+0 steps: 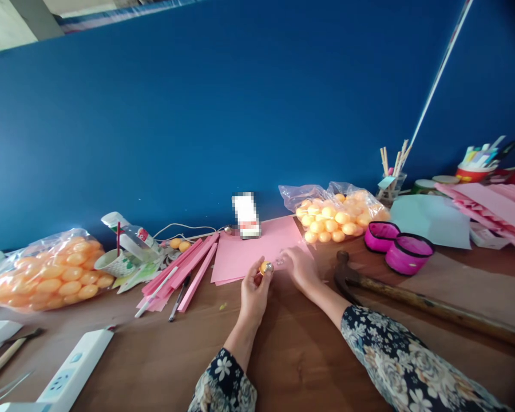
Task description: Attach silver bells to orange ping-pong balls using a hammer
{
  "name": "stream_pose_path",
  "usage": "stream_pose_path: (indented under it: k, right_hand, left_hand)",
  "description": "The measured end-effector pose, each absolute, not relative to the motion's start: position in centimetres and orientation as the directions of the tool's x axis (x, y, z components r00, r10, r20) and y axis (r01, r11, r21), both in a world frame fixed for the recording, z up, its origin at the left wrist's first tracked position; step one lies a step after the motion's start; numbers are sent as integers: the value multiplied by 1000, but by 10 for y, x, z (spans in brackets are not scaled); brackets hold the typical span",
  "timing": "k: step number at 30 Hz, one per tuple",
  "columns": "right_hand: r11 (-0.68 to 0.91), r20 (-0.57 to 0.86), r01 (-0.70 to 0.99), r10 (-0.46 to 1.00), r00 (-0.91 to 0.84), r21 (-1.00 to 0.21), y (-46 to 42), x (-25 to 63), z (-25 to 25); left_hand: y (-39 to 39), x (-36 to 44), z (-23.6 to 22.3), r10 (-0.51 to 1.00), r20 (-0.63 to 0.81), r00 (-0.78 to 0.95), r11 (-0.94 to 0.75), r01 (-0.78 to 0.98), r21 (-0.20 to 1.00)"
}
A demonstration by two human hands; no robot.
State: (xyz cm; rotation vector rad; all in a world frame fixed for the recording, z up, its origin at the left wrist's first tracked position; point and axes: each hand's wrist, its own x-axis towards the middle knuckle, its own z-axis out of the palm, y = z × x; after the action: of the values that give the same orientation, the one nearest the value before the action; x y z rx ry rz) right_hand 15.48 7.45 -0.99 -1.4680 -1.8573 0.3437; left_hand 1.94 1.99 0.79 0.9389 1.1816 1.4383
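My left hand (254, 294) is closed on a small orange ball (265, 267) with a silvery cap, pinched between thumb and fingers just above the wooden table (309, 355). My right hand (299, 266) rests beside it, fingers curled down onto the edge of a stack of pink paper sheets (249, 252). Whether those fingers hold anything small is not clear. Both sleeves are dark with a flower print.
A bag of orange balls (47, 274) lies at left and another bag (337, 216) at the back right. Pink paper strips (184, 269), pens, a hammer (412, 297), two pink tape rolls (397, 245), a power strip (68, 372) and a blue wall (223, 114) surround the hands.
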Motion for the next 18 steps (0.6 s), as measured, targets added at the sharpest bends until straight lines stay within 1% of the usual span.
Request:
stream_pose_path:
  k: [5, 7, 14, 18]
  right_hand:
    - [356, 365, 769, 915, -171, -532, 74, 152, -14]
    - [351, 352, 778, 919, -179, -521, 75, 151, -15]
    - [315, 342, 750, 931, -127, -581, 75, 152, -17]
    - [348, 393, 703, 914, -105, -621, 75, 153, -18]
  left_hand:
    - [21, 20, 6, 981, -31, -194, -9, -206, 978]
    - [21, 20, 5, 981, -15, -193, -20, -175, 984]
    - [20, 19, 3, 983, 2, -185, -30, -147, 989]
    - [21, 19, 3, 982, 1, -189, -31, -156, 987]
